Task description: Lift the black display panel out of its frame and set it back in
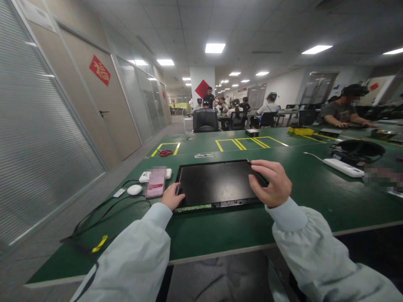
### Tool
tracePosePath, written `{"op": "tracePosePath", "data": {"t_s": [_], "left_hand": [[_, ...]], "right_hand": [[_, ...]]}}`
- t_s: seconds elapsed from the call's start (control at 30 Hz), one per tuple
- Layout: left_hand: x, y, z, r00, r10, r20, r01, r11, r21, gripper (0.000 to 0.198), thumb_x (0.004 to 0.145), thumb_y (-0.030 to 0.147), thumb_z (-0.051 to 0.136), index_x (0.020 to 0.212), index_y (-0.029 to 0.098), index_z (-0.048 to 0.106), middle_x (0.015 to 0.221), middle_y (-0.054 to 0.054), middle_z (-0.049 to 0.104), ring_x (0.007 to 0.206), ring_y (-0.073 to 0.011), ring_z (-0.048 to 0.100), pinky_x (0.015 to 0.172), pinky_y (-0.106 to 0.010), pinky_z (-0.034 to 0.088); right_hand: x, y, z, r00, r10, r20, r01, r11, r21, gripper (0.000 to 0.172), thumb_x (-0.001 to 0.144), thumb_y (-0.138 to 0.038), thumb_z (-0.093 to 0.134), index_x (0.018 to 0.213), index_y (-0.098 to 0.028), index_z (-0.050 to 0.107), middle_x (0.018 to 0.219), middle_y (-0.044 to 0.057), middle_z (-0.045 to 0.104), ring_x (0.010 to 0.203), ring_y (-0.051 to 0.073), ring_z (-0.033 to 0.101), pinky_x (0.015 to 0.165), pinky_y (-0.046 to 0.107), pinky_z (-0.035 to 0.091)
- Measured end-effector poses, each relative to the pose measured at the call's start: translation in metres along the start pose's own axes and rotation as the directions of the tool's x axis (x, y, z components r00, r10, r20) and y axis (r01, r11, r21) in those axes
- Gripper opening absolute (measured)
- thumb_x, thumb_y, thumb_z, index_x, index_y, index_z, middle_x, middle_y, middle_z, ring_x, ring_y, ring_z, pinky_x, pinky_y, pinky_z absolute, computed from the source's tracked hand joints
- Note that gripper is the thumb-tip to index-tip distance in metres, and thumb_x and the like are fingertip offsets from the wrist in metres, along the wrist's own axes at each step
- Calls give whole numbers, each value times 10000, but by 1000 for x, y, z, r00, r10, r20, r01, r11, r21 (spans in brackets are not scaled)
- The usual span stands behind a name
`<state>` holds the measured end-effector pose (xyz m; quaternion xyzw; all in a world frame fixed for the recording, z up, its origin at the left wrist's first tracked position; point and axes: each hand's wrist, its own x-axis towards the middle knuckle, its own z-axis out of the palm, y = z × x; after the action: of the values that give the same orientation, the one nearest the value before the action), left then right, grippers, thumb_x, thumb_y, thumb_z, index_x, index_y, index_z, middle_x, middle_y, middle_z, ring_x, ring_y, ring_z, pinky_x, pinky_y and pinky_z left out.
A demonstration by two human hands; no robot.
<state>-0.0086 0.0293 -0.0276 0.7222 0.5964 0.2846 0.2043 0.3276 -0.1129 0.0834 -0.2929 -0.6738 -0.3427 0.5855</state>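
Observation:
A black flat display panel [217, 182] lies on the green table, in a dark frame with a strip of green circuit board showing along its near edge. My left hand [171, 197] grips its left edge, the thumb over the face and the fingers along the side. At the upper right corner is my right hand [273, 182], its fingers stretched out and the thumb apart from them. Those fingertips reach the corner; whether they press on it I cannot tell. A phone [156, 182] rests on white devices beside my left hand.
Red-handled scissors [165, 153] and a small clear packet [204, 155] lie beyond the panel. Black cables [107, 214] run along the left side. A white power bank [343, 167] and a black round object [357, 151] are at right. A co-worker [344, 109] sits across the table.

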Motion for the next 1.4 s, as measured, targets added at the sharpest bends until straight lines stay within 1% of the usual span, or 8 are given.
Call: {"op": "tracePosePath", "data": {"t_s": [0.17,0.27,0.37,0.47,0.57,0.77,1.03,1.4], "left_hand": [[0,0,1,1000,10,-7,-10,1000,10,573,741,195,697,1305,145,612,1417,-176,627,1318,-327,590,1123,-431,438],[0,0,1,1000,17,-19,-17,1000,15,570,730,194,702,1294,169,621,1410,-157,636,1319,-325,590,1128,-435,435],[0,0,0,999,23,-22,-23,999,22,564,737,206,698,1295,179,621,1410,-148,638,1318,-319,592,1129,-432,433],[-1,2,-1,999,29,-19,-28,999,35,565,749,210,691,1307,159,611,1414,-161,635,1315,-319,592,1132,-427,428],[-3,3,-1,999,24,-24,-23,999,49,573,749,206,693,1311,137,605,1408,-183,636,1321,-336,579,1149,-438,400],[-5,1,-2,998,-40,-57,41,999,14,477,756,218,690,1229,171,654,1310,-164,704,1289,-357,603,1141,-465,398],[-6,-3,-5,986,-118,-118,84,962,-259,471,707,28,606,1117,239,703,1148,-60,787,1217,-285,677,1061,-420,515],[2,6,-5,934,-351,-60,205,668,-716,548,839,81,668,1360,226,582,1353,-135,695,1231,-282,676,961,-411,608]], "right_hand": [[-19,31,8,981,195,14,-194,979,-60,176,783,-240,740,721,-250,575,985,65,761,865,217,700,823,410,542],[-46,67,10,869,487,86,-477,871,-118,237,849,-353,640,649,-239,585,1027,87,767,1000,250,686,954,457,489],[-82,103,7,614,783,95,-773,622,-126,300,858,-453,541,792,-224,723,1061,116,768,1079,270,673,1022,465,451],[-115,130,2,170,976,133,-981,181,-73,417,823,-516,534,930,-188,769,1021,137,775,1011,257,696,947,409,509],[-132,145,-1,47,990,131,-995,57,-78,525,860,-541,419,980,-161,761,882,145,765,782,217,711,734,364,572],[-139,150,-2,49,988,146,-966,84,-244,287,679,-316,606,857,-179,783,783,99,747,734,215,692,740,361,576],[-138,134,5,192,931,311,-778,338,-530,193,635,-223,639,738,-244,801,971,74,767,1001,272,674,989,385,485],[-143,134,7,232,888,397,-570,455,-685,299,735,-247,615,946,-220,825,1161,128,726,1135,298,638,1016,399,471]]}}
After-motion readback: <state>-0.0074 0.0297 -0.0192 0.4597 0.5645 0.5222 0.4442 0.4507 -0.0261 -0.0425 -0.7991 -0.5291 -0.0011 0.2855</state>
